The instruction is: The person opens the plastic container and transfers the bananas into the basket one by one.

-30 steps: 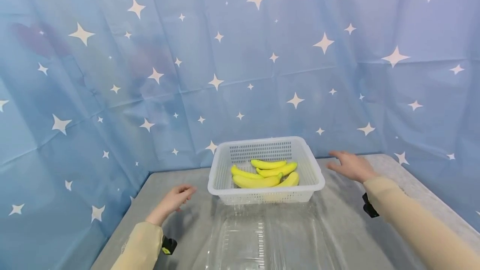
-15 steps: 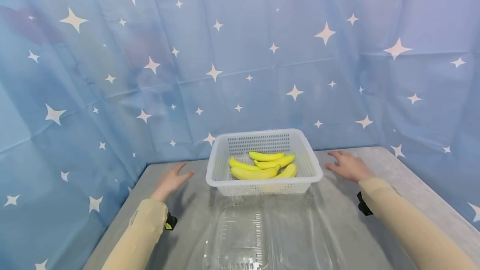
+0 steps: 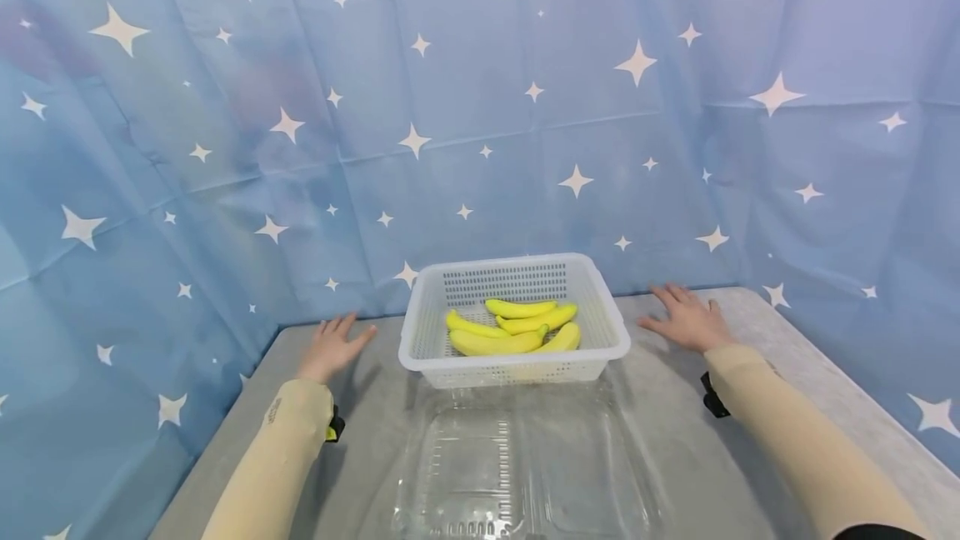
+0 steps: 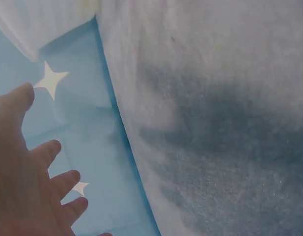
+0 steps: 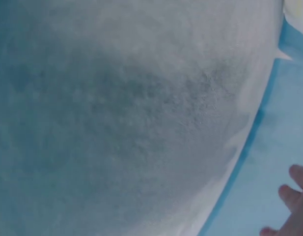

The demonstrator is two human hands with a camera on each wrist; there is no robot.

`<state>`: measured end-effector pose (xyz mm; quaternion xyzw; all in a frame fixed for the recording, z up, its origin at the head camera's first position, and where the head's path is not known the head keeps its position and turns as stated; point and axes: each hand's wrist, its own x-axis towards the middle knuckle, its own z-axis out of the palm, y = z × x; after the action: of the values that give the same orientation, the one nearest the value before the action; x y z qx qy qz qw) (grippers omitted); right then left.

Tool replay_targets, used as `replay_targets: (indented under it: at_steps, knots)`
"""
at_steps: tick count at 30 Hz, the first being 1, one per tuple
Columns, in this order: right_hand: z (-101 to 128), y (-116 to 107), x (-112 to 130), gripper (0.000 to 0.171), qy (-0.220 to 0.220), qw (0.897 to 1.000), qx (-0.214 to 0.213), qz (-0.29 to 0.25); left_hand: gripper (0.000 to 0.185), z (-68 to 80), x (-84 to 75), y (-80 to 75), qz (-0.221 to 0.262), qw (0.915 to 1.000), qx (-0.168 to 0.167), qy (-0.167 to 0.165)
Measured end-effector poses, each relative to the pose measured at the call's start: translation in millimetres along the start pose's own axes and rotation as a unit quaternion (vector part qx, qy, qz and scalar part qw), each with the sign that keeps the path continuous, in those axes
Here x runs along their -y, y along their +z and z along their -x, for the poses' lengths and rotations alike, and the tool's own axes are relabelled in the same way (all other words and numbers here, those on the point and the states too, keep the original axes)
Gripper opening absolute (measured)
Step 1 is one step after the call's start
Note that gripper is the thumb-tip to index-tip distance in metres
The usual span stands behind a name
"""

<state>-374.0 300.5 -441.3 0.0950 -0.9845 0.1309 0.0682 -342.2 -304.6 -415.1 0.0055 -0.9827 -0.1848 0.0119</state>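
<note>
Several yellow bananas (image 3: 498, 343) lie together in a white perforated plastic basket (image 3: 517, 363) at the back of the table. To the basket's left is my left hand (image 3: 330, 350), its fingers spread and holding nothing; the left wrist view shows the same hand (image 4: 33, 187) over the table's edge. On the basket's other side, my right hand (image 3: 688, 320) has its fingers spread too, apart from the rim. Only some fingertips (image 5: 291, 196) of it enter the right wrist view. In front of the basket lies a clear plastic clamshell container (image 3: 468, 465) with two halves side by side.
A grey cloth-like surface covers the table (image 3: 360, 457). Behind it and to the left hangs a blue curtain (image 3: 450, 107) with white stars, close to the table's back edge. The basket stands near that edge.
My left hand has moved forward and its fingers have spread from a loose curl. The right hand's fingers have spread wider. The basket, bananas and clear container keep their places while the head view shifts.
</note>
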Motion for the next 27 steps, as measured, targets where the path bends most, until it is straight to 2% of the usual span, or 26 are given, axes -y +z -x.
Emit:
replay_targets:
  at_steps: [6, 14, 19, 27]
  knots:
    - [-2, 2, -3, 0.097, 0.019, 1.000, 0.009, -0.016, 0.085, 0.5, 0.8, 2.1, -0.029, 0.9995, -0.007, 0.011]
    - [-3, -9, -9, 0.106, 0.035, 0.999, 0.021, -0.013, 0.093, 5.5, 0.6, 3.9, -0.034, 0.9994, -0.002, 0.011]
    - [-3, -11, -11, 0.108, 0.041, 0.999, 0.023, -0.017, 0.095, 5.2, -2.0, 2.0, -0.040, 0.9990, 0.001, 0.019]
    - [-1, -4, -13, 0.109, 0.034, 0.999, 0.030, -0.023, 0.096, 3.4, -5.0, -1.1, -0.054, 0.9983, -0.008, 0.023]
